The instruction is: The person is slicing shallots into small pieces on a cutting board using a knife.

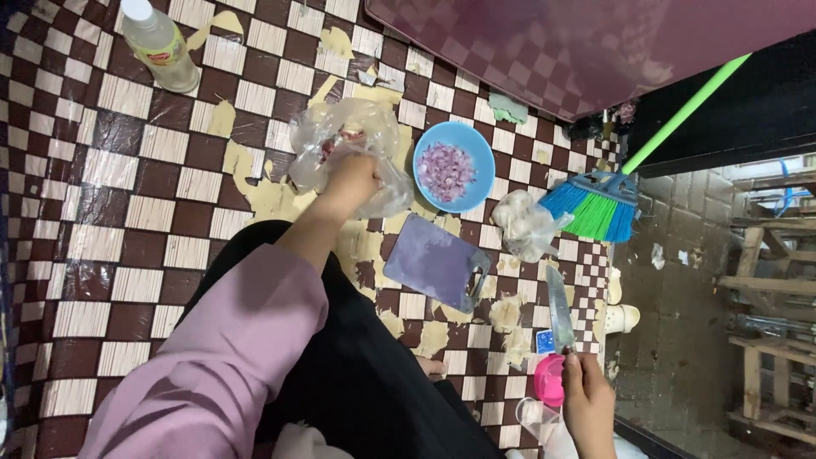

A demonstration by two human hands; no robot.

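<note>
My left hand (351,180), on a pink-sleeved arm, reaches forward and grips a crumpled clear plastic bag (374,127) with reddish pieces inside; the fingers are buried in the plastic. My right hand (586,401) at the lower right holds a knife (558,308) by its handle, blade pointing away over the floor. Between the hands a purple cutting board (433,259) lies flat on the floor. Just beyond it stands a blue bowl (453,166) of chopped red onion.
A small clear bag of pale pieces (523,223) lies right of the board. A broom with a green handle (597,208), a plastic bottle (160,47), a pink lid (551,380) and a clear glass (534,416) stand around. The checkered floor covering (127,212) is torn, and a maroon cabinet (595,42) stands ahead.
</note>
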